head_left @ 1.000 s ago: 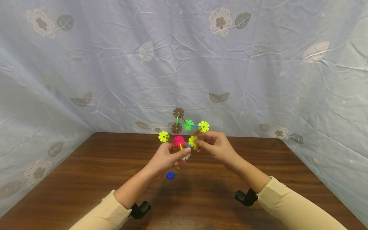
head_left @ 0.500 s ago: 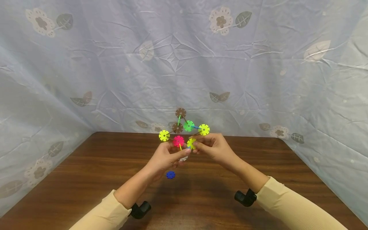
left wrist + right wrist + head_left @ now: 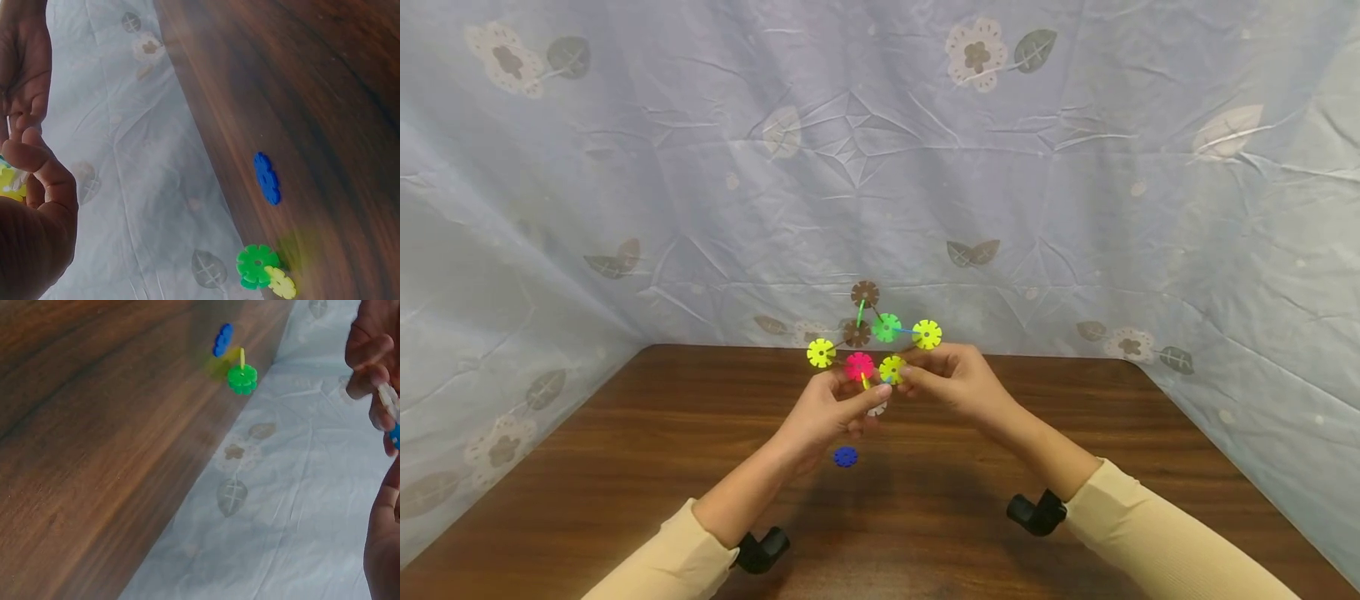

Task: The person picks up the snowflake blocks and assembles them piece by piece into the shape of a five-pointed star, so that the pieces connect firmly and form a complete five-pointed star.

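Note:
Several notched plastic discs are slotted together into an open structure, held up above the table. At its top and middle are brown discs [image 3: 865, 293], with a green disc [image 3: 886, 327] beside them. Yellow discs [image 3: 821, 353] stick out at the left and right. My left hand [image 3: 816, 417] grips the lower part, its thumb by the pink disc [image 3: 859, 367] and a white disc [image 3: 877, 408]. With thumb and fingers my right hand [image 3: 962, 383] pinches the lower yellow disc [image 3: 892, 370]. A small blue piece [image 3: 395, 435] shows between the hands in the right wrist view.
A loose blue disc [image 3: 846, 457] lies on the wooden table [image 3: 925, 542], below the hands. Near the table edge in both wrist views are a green disc [image 3: 256, 265] and a yellow disc [image 3: 282, 283], joined or touching. A patterned cloth [image 3: 865, 183] hangs behind the table.
The disc structure has shifted slightly to the left with both hands. The yellow disc in my right hand dipped, then rose a little, moving nearer the left thumb. The loose blue disc has not moved.

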Demonstrator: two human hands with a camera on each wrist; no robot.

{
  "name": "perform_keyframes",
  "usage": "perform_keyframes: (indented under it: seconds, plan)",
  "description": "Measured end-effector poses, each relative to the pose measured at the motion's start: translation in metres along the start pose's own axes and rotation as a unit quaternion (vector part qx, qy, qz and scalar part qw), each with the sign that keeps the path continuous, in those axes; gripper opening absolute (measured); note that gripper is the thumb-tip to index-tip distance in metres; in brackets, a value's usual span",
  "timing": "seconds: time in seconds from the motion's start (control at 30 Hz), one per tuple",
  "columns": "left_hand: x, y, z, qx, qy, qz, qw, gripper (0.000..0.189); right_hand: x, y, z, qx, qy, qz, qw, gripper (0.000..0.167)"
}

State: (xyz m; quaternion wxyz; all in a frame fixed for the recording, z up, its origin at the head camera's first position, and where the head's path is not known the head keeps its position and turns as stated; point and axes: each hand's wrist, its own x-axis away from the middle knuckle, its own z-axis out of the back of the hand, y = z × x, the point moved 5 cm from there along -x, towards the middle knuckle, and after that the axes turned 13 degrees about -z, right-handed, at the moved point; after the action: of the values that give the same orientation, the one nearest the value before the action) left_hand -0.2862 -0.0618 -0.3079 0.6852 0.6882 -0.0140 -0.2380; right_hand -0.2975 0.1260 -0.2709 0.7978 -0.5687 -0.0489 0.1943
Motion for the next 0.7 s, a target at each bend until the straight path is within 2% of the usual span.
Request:
perform_keyframes:
  seconds: [0.13,0.3,0.5,0.7]
  plan:
    - [0.0023,0.0001,0.0049,0.0,0.009,-0.004,1.0,0.023,-0.0006,0.0018,0.0025,-0.012,-0.022,-0.03,0.9992,0.03]
    - [0.0032,0.0018,0.0066,0.008,0.0,-0.017,0.9998,0.021,-0.0012,0.0045,0.0001,-0.047,-0.059,-0.051,0.9958,0.045]
    - [0.002,0.0033,0.0065,0.012,-0.006,-0.019,0.9997,0.02,-0.002,0.0043,-0.0043,-0.117,-0.043,-0.061,0.9903,0.048]
    - [0.0024,0.0041,0.0081,0.012,-0.002,-0.018,0.9998,0.027,-0.0045,0.002,-0.0059,-0.211,-0.024,-0.065,0.975,0.048]
